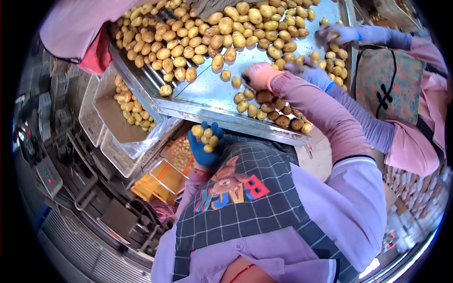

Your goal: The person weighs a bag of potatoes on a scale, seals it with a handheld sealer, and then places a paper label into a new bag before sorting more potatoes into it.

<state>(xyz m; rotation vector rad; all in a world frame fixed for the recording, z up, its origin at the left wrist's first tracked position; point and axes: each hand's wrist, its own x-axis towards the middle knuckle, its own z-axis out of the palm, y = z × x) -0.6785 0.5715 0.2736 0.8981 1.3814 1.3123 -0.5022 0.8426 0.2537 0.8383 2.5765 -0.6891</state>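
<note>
My left hand (pixel 204 153), in a blue glove, is cupped palm up just off the table's front edge and holds several small yellow potatoes (pixel 207 134). Over the metal table (pixel 203 92), my right hand (pixel 261 77) wears a pinkish-orange glove with dark fingertips. Its fingers are curled down, and what they hold, if anything, is hidden. Right below that hand lie darker, brownish potatoes (pixel 282 121), with yellow ones (pixel 242 106) just left of them. A large spread of potatoes (pixel 226 26) covers the far side of the table.
At right, a co-worker's gloved hands (pixel 309 75) reach among potatoes. Another person's pink sleeve (pixel 80 28) is at upper left. A plastic-lined crate (pixel 113 125) with potatoes stands left, below the roller bars (pixel 158 78). A yellow-orange crate (pixel 158 181) sits under my left hand.
</note>
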